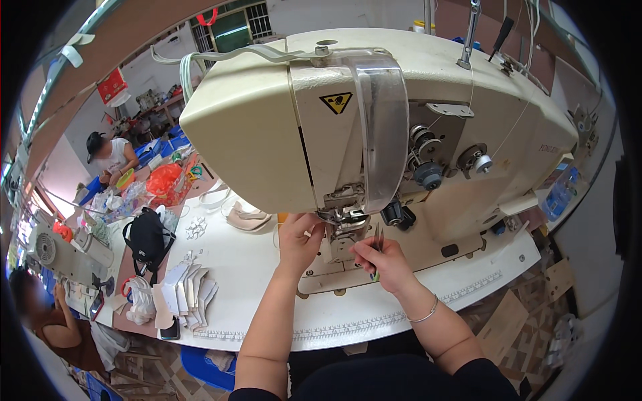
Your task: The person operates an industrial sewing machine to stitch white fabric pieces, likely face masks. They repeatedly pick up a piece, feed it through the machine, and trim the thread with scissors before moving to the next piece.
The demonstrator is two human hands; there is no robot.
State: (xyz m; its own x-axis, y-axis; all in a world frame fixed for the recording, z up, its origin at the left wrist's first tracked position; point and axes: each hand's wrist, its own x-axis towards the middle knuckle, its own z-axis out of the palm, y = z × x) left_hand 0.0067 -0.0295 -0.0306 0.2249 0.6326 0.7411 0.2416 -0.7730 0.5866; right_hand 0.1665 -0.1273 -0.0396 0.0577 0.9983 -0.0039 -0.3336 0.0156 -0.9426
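A large cream sewing machine (241, 127) fills the middle of the view. My left hand (298, 242) is at the left side of its presser foot (349, 219), fingers bent inward and pressed together; whatever they pinch is hidden. To the right of the needle area, my right hand (384, 259) is closed around small thread snips (379, 239). Their two thin points stick up above the fingers, and a bit of green shows below the hand. A silver bracelet circles my right wrist. Any fabric under the foot is too hidden to make out.
On the white table (234, 294) lie stacked pale fabric pieces (187, 294), small white bits (196, 228) and beige cloth (247, 217). Left of these sit a black bag (148, 237) and a phone (170, 329). Two people work at the far left.
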